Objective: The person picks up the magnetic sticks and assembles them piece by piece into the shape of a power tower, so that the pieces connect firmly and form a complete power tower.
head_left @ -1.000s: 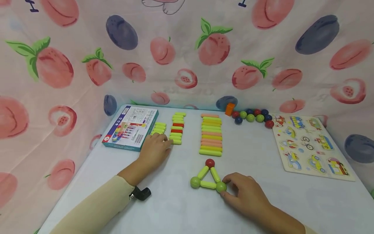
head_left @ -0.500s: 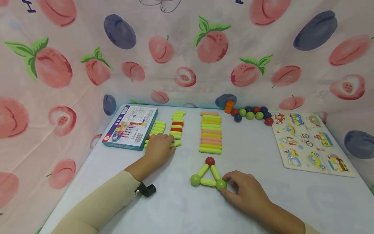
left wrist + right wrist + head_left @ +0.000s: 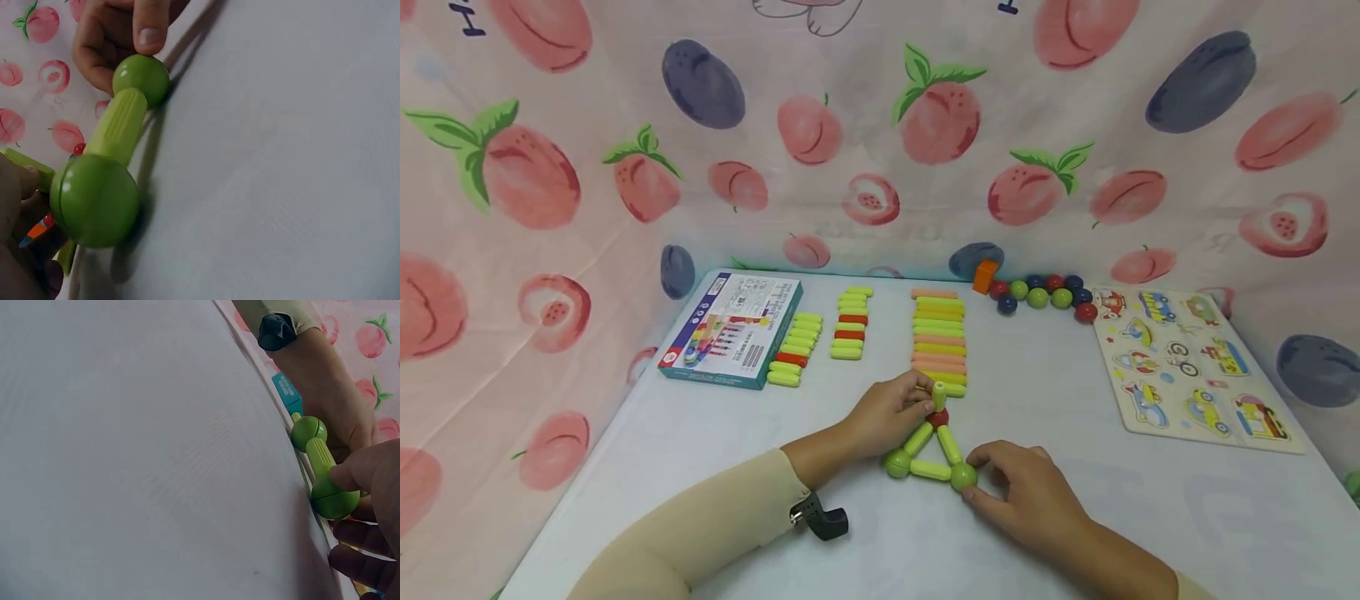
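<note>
Triangle frame [image 3: 931,471] of three glossy balls joined by ribbed lime rods, flat on the white table [image 3: 1067,392] between the two hands: red ball [image 3: 937,418] at the far corner, left green ball [image 3: 897,463] and right green ball [image 3: 963,477], each with a seam line, at the near corners. Left hand [image 3: 886,417], finger and thumb narrowed, pinches a loose lime rod [image 3: 939,396] upright at the red ball; right hand [image 3: 1028,492] grips the right green ball between thumb and fingers. Beyond: a striped column of longer rods [image 3: 940,337] and two rows of short rods, inner [image 3: 851,325] and outer [image 3: 795,350]. Container, at left: flat printed box [image 3: 733,329], contents hidden. Far right: puzzle board [image 3: 1176,407] bearing vehicle pictures, beside clustered balls [image 3: 1037,297]
</note>
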A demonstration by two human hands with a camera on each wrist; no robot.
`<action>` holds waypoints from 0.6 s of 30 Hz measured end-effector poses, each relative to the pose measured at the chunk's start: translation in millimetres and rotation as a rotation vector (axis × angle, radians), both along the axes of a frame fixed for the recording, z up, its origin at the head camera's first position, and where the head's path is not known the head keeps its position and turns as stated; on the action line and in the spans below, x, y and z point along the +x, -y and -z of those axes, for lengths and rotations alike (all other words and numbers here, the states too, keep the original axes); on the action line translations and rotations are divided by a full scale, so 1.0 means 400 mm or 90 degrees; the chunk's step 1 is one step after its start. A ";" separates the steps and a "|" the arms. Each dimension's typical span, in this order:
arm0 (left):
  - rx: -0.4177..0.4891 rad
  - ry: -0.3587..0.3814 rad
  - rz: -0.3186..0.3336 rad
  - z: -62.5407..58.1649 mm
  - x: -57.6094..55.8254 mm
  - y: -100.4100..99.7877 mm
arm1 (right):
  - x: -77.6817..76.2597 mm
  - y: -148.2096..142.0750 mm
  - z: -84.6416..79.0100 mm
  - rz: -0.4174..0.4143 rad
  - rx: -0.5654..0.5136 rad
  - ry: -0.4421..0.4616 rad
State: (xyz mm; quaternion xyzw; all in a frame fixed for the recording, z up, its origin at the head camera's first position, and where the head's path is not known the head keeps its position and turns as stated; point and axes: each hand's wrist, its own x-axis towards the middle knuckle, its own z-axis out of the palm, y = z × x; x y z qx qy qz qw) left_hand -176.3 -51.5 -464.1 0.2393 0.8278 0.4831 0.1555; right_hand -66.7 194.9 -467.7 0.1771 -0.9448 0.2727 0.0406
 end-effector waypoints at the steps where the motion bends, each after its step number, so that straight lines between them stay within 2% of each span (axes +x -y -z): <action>1: -0.004 -0.017 0.004 0.003 0.001 -0.004 | 0.001 0.000 0.000 0.003 -0.001 0.004; 5: -0.006 -0.048 0.015 0.007 0.004 0.000 | 0.002 0.007 0.000 0.015 0.005 0.022; 9: -0.003 -0.063 0.022 0.012 0.015 0.034 | -0.011 0.011 -0.011 0.024 0.011 0.045; 14: -0.050 -0.135 0.026 0.017 0.044 0.081 | -0.072 -0.012 -0.022 0.018 -0.035 0.085; 18: -0.107 -0.193 0.035 0.016 0.079 0.103 | -0.129 -0.014 -0.017 -0.014 -0.072 0.061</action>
